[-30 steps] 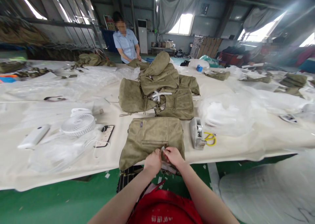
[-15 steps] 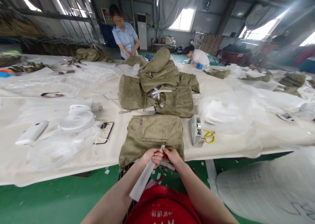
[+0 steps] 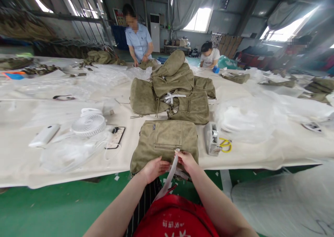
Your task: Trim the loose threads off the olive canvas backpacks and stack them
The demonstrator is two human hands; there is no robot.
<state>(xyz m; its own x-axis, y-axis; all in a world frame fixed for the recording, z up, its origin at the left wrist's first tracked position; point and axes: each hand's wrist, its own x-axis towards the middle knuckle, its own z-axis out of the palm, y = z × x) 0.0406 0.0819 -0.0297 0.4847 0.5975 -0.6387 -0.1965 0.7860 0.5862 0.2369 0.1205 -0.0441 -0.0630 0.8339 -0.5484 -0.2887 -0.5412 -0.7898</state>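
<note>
An olive-green bag (image 3: 171, 132) lies flat at the table's near edge, with a zipped pocket across its middle. At the zip's right end, my right hand (image 3: 186, 160) pinches the top of a white strip (image 3: 171, 174), thin like paper or foam. The strip hangs down toward the red apron. My left hand (image 3: 155, 169) rests against the bag's near side, fingers stretched out and apart from the strip. Part of another white strip shows below my right hand, under the bag's edge.
More olive bags (image 3: 172, 84) are piled behind. A tape dispenser (image 3: 212, 138) and yellow-handled scissors (image 3: 225, 145) lie to the right. A white fan (image 3: 88, 125), phone (image 3: 116, 138) and plastic bags are on the left. Two people work across the table (image 3: 15, 160).
My left hand has let go of the white strip and opened, moving left and down. My right hand still holds the strip's upper end, now hanging straighter. The view has shifted slightly left.
</note>
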